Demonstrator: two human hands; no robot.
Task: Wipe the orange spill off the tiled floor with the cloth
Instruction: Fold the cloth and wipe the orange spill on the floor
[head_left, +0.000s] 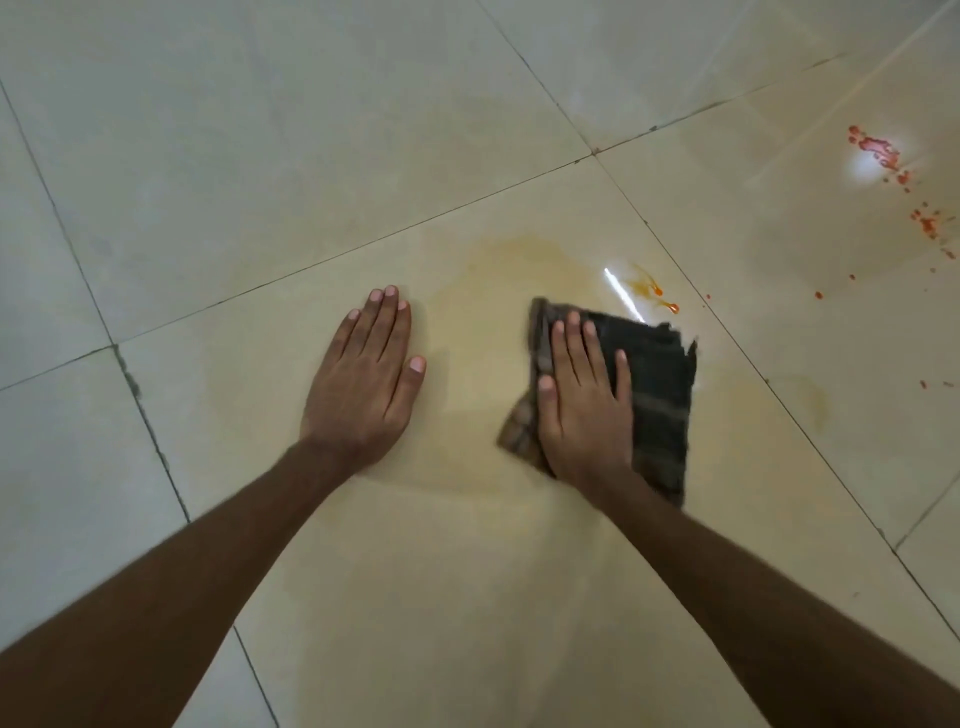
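Note:
A dark folded cloth (657, 384) with faint brown stripes lies flat on the tiled floor (260, 156). My right hand (582, 400) presses down on its left half, palm flat and fingers together. Just beyond the cloth's far corner sit small orange drops (652, 291). A pale orange smear (519, 254) spreads over the tile ahead of the cloth. Redder orange splatter (880, 150) dots the tile at the far right, with more specks (927, 226) below it. My left hand (363, 379) rests flat on the bare tile left of the cloth, holding nothing.
Dark grout lines (322, 260) cross the glossy beige tiles. A bright reflection streak (623, 296) lies next to the orange drops. A faint yellowish ring (810, 405) marks the tile right of the cloth.

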